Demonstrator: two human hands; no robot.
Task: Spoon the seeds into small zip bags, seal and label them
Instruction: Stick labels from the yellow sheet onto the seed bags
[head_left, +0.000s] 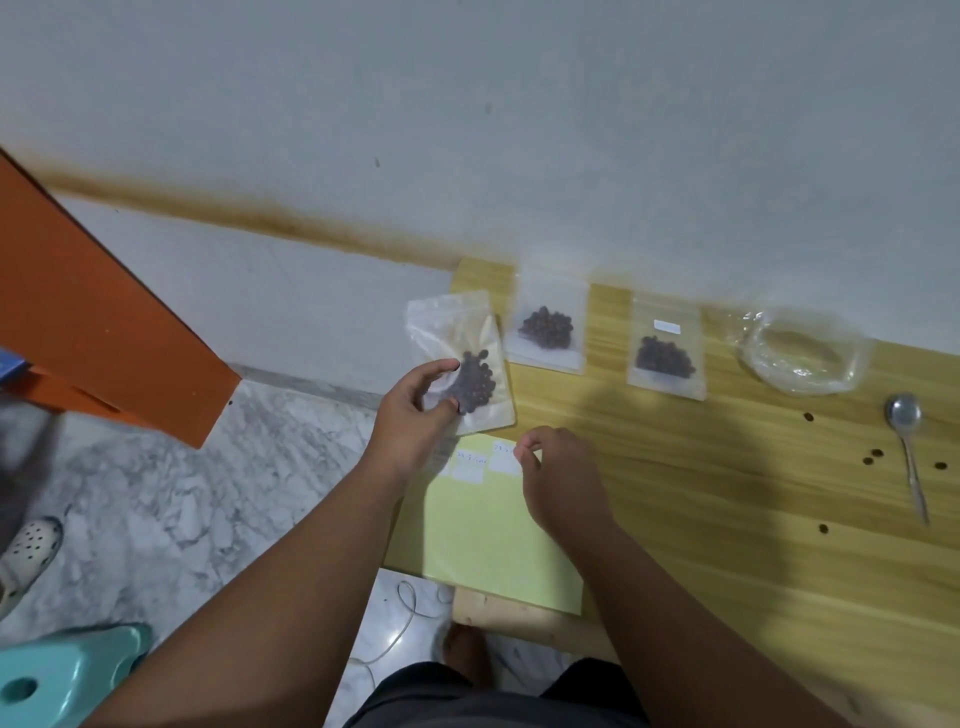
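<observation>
Worktop: filling looks done, labelling is mid-way. Yellow label sheet lies at the near edge, a few white labels left at its top. Clear seed container at far right looks empty. Three zip bags hold dark seeds: the right bag already carries a white label, the middle bag shows none, the left bag none visible. Left hand grip pinches the left bag's lower corner, lifting it off the edge. Right hand grip: fingertips pressed together on a label at the sheet's top, apparently peeling. Spoon idle, loose seeds scattered beside it. Left: two labels; seals too blurry to confirm.
</observation>
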